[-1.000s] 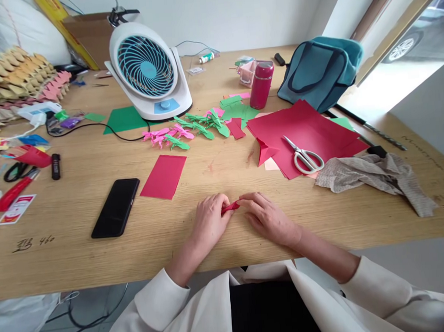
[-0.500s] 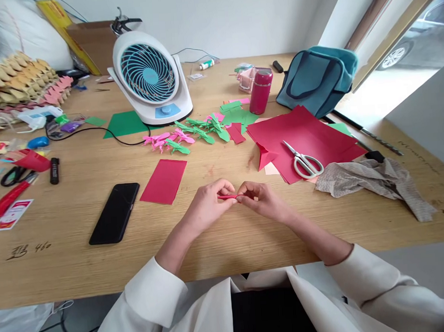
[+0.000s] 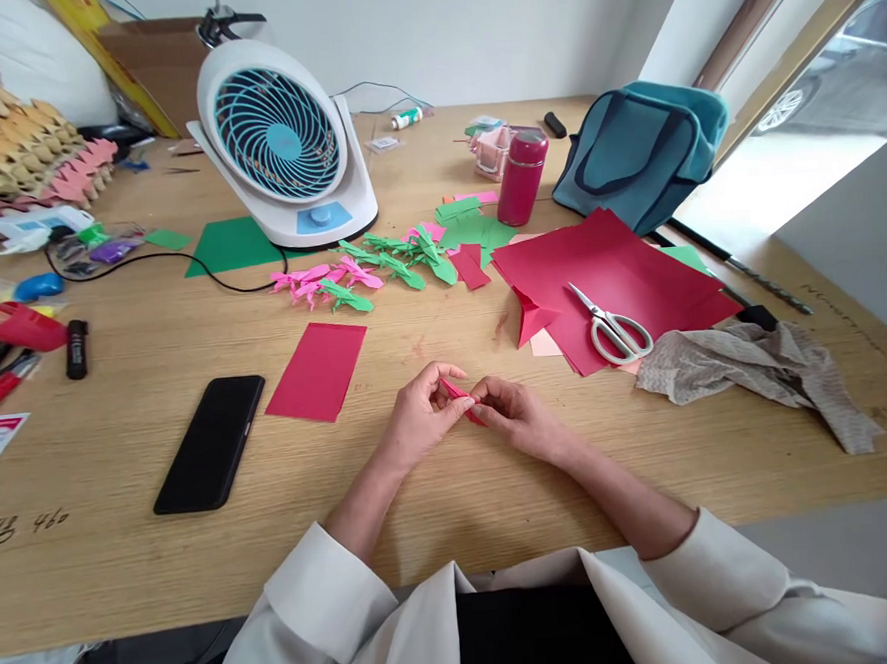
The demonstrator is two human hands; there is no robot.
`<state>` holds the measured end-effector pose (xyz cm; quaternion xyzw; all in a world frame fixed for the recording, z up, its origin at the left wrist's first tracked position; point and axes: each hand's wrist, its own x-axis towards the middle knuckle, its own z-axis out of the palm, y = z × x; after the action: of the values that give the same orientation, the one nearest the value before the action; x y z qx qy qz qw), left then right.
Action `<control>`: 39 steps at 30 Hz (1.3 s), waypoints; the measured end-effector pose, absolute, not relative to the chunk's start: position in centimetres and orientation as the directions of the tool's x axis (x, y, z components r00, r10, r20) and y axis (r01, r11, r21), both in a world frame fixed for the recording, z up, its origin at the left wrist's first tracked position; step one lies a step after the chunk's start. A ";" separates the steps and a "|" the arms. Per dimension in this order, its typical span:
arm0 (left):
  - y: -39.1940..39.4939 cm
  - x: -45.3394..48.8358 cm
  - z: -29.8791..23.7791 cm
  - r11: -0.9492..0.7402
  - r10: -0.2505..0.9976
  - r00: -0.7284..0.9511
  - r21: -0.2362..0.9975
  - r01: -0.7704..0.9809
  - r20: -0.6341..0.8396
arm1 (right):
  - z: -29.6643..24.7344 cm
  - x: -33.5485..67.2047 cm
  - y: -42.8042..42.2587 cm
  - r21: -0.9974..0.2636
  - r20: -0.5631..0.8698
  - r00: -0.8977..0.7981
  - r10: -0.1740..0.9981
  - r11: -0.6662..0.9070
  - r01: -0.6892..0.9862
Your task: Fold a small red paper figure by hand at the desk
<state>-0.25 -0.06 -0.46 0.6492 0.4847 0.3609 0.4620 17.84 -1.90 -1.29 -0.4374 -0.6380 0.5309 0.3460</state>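
Observation:
Between my two hands, just above the table, is a small folded piece of red paper point(image 3: 456, 388), narrow and slanting. My left hand point(image 3: 427, 413) pinches its upper end between thumb and fingers. On the other side, my right hand point(image 3: 515, 416) is closed on the lower end, fingertips close to the left thumb. Part of the paper is hidden behind the fingers. Red rectangular sheets point(image 3: 317, 372) lie flat to the left of my hands. Farther back sits a cluster of folded green paper figures point(image 3: 401, 264) with folded pink paper figures point(image 3: 309, 282) beside them.
White-handled scissors point(image 3: 612, 324) lie on large red sheets point(image 3: 635, 270) at right, near a crumpled cloth point(image 3: 753, 368). A black phone point(image 3: 211, 442) rests at left. Behind stand a fan point(image 3: 282, 141), a red flask point(image 3: 522, 179) and a teal bag point(image 3: 639, 155).
The red paper has turned from nearly level to slanting, with its lower end at the right hand. Both hands stay close together. The view has shifted slightly.

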 end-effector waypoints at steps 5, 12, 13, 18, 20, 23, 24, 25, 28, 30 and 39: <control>-0.1 -0.5 -0.8 -0.066 0.960 0.280 0.957 0.282 -0.016 | -1.3 18.1 -1.7 -0.972 -0.049 -0.417 0.908 0.051 0.227; 0.0 -0.3 -1.1 0.010 0.942 0.334 0.997 0.073 -0.034 | -1.6 17.9 -1.9 -0.984 0.022 -0.385 0.923 0.088 0.157; 0.0 -0.3 -1.1 -0.008 0.942 0.334 0.997 0.074 -0.017 | -1.7 17.8 -1.9 -0.986 0.029 -0.371 0.928 0.088 0.143; 0.1 -0.5 -1.5 -0.111 0.943 0.326 0.983 0.144 0.059 | -1.8 17.6 -2.1 -0.985 0.029 -0.347 0.937 0.086 0.150; 0.1 -0.6 -1.7 -0.166 0.938 0.332 0.972 0.168 0.103 | -1.7 17.6 -2.1 -0.979 0.035 -0.348 0.937 0.101 0.175; 0.2 -0.7 -1.9 -0.209 0.931 0.336 0.962 0.173 0.142 | -1.6 17.6 -2.1 -0.975 0.038 -0.347 0.937 0.112 0.193; 0.2 -0.6 -1.9 -0.205 0.932 0.333 0.965 0.162 0.142 | -1.7 17.6 -2.1 -0.974 0.049 -0.336 0.941 0.119 0.191; 0.2 -0.5 -1.8 -0.199 0.933 0.330 0.969 0.146 0.142 | -1.7 17.6 -2.1 -0.974 0.055 -0.332 0.942 0.124 0.190; 0.1 -0.2 -1.6 -0.162 0.937 0.331 0.979 0.122 0.114 | -1.9 17.5 -2.1 -0.971 0.083 -0.323 0.943 0.150 0.187; 0.0 -0.2 -1.5 -0.167 0.937 0.331 0.977 0.136 0.114 | -1.9 17.4 -2.2 -0.964 0.104 -0.317 0.943 0.173 0.200; -0.2 0.1 -1.3 -0.248 0.940 0.288 0.947 0.203 0.185 | -1.9 17.1 -2.3 -0.945 0.139 -0.269 0.953 0.209 0.250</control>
<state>0.11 -0.16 -1.30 0.6706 0.4262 0.4178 0.4406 17.11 -2.34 -1.92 -0.4519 -0.6657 0.4375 0.4015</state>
